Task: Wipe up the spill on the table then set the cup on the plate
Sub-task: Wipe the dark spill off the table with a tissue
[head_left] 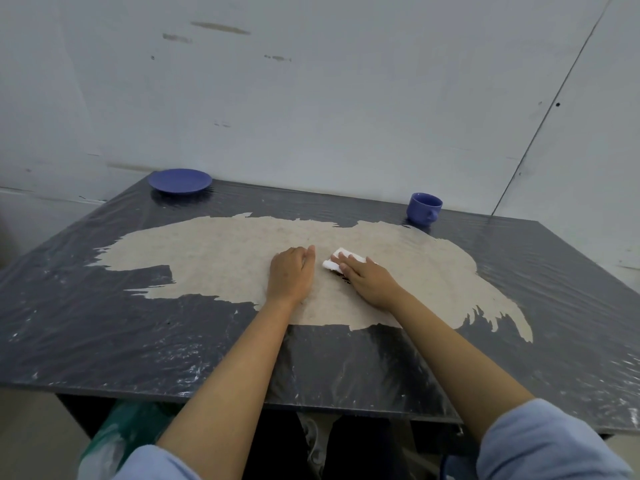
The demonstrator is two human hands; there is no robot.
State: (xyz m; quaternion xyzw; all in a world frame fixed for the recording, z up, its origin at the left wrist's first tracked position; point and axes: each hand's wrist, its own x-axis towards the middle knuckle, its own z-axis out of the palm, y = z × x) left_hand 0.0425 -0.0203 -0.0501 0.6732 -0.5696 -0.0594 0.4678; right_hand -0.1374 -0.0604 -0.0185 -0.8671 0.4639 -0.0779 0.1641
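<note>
A blue plate sits at the far left corner of the dark table. A blue cup stands upright at the far right, apart from the plate. My right hand presses flat on a folded white tissue at the table's middle. A small dark mark shows just under that hand's fingers. My left hand rests beside it, fingers curled with the thumb out, holding nothing. Both hands lie on a wide tan patch where the table's dark coating is worn away.
A white wall rises right behind the table's far edge. The table's near edge runs across the lower part of the view, with a green bag and dark space beneath it.
</note>
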